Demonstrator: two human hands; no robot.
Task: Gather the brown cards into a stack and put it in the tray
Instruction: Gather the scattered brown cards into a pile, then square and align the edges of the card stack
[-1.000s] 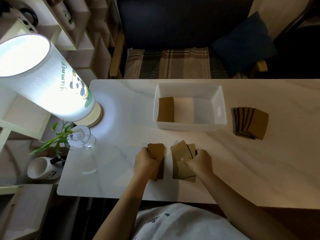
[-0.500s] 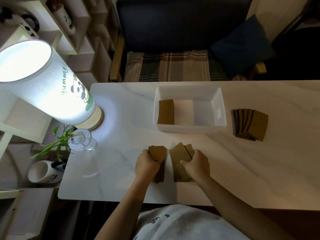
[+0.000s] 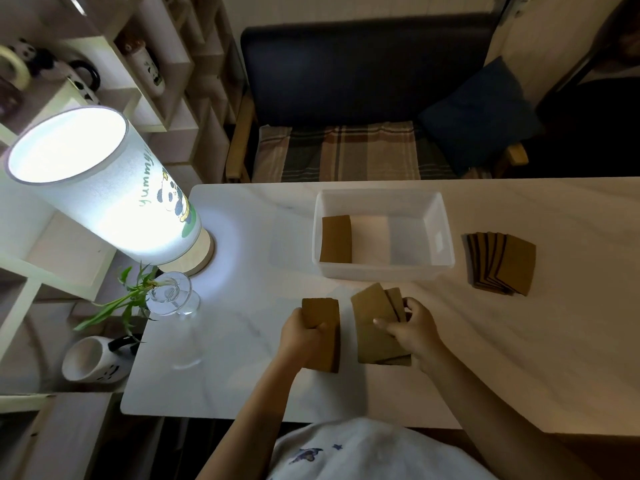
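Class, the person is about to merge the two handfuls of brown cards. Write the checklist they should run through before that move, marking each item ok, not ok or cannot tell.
1. Left hand has a firm hold on its squared stack: ok.
2. Right hand cards squared up: not ok, they are splayed at different angles.
3. Tray has bare floor for another stack: ok, one stack lies at its left end.
4. All cards gathered: not ok, a fanned pile lies right of the tray.
5. Glass vase clear of the hands: ok, it stands well to the left.
6. Card count: cannot tell.
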